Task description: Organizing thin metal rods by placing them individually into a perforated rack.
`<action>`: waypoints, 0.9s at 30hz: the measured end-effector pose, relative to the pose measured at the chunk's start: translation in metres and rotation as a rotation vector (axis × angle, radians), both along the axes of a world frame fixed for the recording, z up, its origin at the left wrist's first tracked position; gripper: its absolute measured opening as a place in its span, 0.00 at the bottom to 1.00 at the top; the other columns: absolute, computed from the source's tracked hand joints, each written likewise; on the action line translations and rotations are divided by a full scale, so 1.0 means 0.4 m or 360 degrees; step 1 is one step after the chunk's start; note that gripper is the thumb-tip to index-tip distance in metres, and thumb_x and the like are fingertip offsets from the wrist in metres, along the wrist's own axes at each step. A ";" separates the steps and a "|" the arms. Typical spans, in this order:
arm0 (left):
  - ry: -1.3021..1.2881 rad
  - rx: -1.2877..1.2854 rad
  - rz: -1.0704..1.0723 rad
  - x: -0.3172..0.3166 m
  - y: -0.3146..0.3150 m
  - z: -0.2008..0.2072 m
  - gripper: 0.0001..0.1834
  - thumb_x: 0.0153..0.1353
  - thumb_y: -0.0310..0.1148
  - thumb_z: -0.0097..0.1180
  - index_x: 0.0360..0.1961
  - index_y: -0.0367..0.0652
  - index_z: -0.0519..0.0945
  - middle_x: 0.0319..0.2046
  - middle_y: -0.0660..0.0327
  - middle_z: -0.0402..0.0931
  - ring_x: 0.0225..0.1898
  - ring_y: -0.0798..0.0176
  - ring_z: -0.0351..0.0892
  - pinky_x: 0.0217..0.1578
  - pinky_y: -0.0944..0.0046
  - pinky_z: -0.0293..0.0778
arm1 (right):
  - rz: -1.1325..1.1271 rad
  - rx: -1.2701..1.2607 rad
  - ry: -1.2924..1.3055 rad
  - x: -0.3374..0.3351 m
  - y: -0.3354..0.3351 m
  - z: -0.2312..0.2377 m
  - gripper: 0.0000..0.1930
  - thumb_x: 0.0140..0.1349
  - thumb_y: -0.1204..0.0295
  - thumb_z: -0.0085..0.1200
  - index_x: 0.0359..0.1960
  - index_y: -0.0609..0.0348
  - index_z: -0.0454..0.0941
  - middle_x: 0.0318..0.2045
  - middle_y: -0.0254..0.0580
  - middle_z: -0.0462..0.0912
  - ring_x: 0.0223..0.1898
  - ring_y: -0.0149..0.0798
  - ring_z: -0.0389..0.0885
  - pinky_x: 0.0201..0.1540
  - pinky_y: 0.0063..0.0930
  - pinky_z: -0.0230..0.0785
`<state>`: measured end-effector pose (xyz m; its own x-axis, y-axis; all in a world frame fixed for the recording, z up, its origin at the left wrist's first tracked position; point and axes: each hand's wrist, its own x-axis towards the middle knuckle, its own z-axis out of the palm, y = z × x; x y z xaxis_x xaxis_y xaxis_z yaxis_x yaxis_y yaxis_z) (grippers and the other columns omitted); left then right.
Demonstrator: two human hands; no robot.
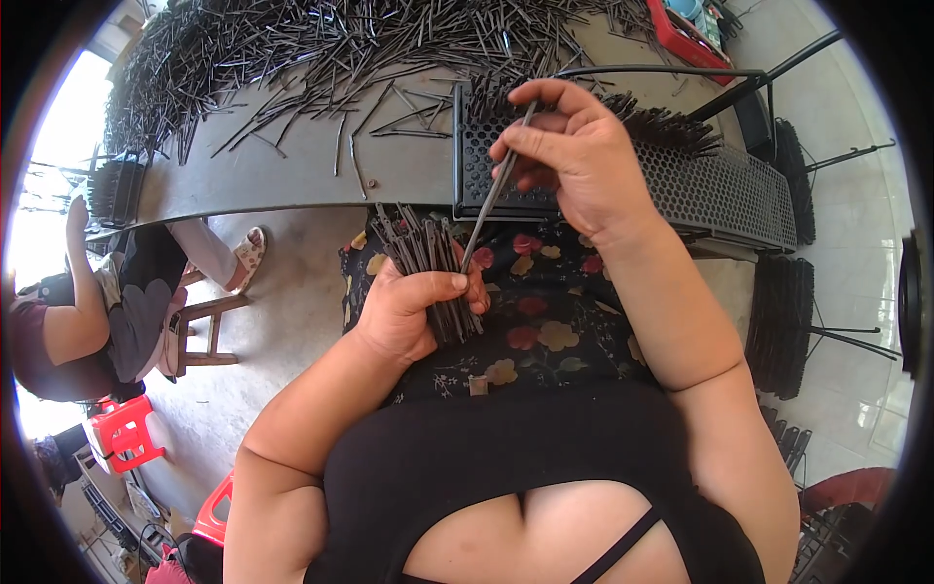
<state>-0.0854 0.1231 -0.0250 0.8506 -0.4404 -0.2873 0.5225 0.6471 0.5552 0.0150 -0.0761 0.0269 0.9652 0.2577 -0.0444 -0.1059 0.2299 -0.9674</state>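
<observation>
My left hand [394, 307] is closed around a thick bundle of thin dark metal strips [418, 243], above my lap. Between the fingers and thumb of my raised right hand [593, 161] is a single long metal strip [489, 204], held slanting. Its lower end comes down beside the bundle at my left thumb. Behind my right hand lies a perforated metal rack [671, 180], with rows of dark strips [662, 131] standing along it. My right fingertips partly cover the rack's left end.
A large heap of loose strips [292, 58] covers the far part of the workbench [263, 175]. A red tray [686, 44] sits far right. Bundles of strips [778, 326] hang on racks at right. At left, another person [97, 311] sits near a wooden stool [209, 326] and red plastic stool [126, 433].
</observation>
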 end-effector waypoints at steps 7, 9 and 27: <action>0.0097 0.0250 0.0045 -0.001 -0.012 -0.004 0.11 0.51 0.24 0.59 0.36 0.37 0.74 0.26 0.54 0.75 0.28 0.55 0.78 0.37 0.52 0.75 | -0.0787 -0.0419 -0.1056 0.114 -0.105 0.017 0.14 0.64 0.78 0.59 0.51 0.61 0.74 0.35 0.41 0.87 0.33 0.29 0.84 0.31 0.16 0.74; 0.0170 0.0285 0.0063 0.004 -0.013 -0.007 0.10 0.52 0.23 0.58 0.36 0.36 0.74 0.27 0.54 0.75 0.28 0.55 0.78 0.36 0.54 0.76 | -0.0800 -0.0682 -0.1296 0.096 -0.057 0.006 0.16 0.62 0.80 0.62 0.50 0.60 0.76 0.34 0.36 0.86 0.33 0.24 0.82 0.35 0.15 0.74; 0.0159 0.0429 -0.0060 -0.002 -0.028 0.011 0.09 0.54 0.21 0.60 0.37 0.35 0.77 0.29 0.56 0.79 0.30 0.59 0.81 0.34 0.60 0.79 | -0.0449 -0.1120 -0.1720 0.127 -0.011 0.053 0.14 0.60 0.82 0.61 0.47 0.56 0.78 0.30 0.31 0.83 0.32 0.23 0.81 0.37 0.17 0.73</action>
<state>-0.0863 0.1120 -0.0207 0.7968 -0.3673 -0.4797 0.6040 0.4625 0.6491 0.0659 -0.0804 0.0482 0.6150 0.2817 0.7365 0.7585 -0.4667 -0.4549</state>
